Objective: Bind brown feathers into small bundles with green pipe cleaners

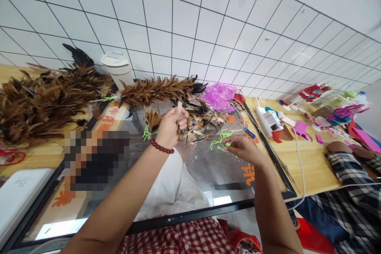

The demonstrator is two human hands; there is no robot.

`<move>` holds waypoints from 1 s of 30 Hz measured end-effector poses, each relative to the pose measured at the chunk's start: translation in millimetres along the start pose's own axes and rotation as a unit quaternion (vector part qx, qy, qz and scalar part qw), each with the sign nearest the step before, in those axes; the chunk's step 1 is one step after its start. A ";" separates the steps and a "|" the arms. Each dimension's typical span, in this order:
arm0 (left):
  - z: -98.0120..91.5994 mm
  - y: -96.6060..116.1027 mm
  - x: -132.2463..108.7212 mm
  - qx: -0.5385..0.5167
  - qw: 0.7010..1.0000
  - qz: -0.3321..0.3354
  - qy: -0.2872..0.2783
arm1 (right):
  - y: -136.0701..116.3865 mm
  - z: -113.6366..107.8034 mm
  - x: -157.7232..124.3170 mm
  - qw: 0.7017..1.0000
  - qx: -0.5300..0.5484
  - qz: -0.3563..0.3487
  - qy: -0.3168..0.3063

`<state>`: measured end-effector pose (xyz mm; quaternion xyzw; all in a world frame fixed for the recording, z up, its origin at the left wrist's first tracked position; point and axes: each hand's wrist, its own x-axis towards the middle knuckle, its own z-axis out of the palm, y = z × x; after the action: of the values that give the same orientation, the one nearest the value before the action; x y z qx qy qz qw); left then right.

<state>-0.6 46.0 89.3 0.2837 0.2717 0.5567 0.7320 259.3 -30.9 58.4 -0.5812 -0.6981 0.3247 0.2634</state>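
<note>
My left hand, with a dark red bead bracelet on its wrist, is closed around a pale stick and a small bunch of brown feathers. My right hand pinches a piece of neon green cord just above the glass panel. A loose heap of feathers lies on the glass just beyond both hands. A long finished brown feather strip lies behind the heap, along the wall.
A big pile of brown feathers fills the left of the wooden table. A white cup stands by the tiled wall, a pink plastic bag further right. Another person's plaid sleeve rests on the table at right among craft pieces. A white box lies at lower left.
</note>
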 end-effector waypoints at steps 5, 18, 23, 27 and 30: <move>-0.8 29.0 19.0 -0.083 0.996 0.033 0.017 | -30.4 42.0 27.4 0.971 -0.214 -0.106 0.007; -8.5 10.2 30.5 -0.060 0.997 -0.042 0.014 | -40.4 80.8 67.9 0.881 -0.431 -0.136 -0.140; -14.8 -10.1 27.5 -0.015 0.996 -0.088 0.017 | -46.7 60.5 72.4 0.996 0.030 -0.081 -0.038; -14.4 -14.6 21.3 -0.008 0.995 -0.098 0.025 | -61.4 45.5 87.5 0.934 0.348 -0.023 0.079; -10.4 -10.9 15.3 -0.043 0.992 -0.112 0.045 | -69.3 50.6 94.4 0.920 0.326 -0.059 0.208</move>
<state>2.8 59.7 73.0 0.1944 0.3104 0.4946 0.7882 159.7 46.6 77.2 -0.4755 -0.5157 0.3903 0.5963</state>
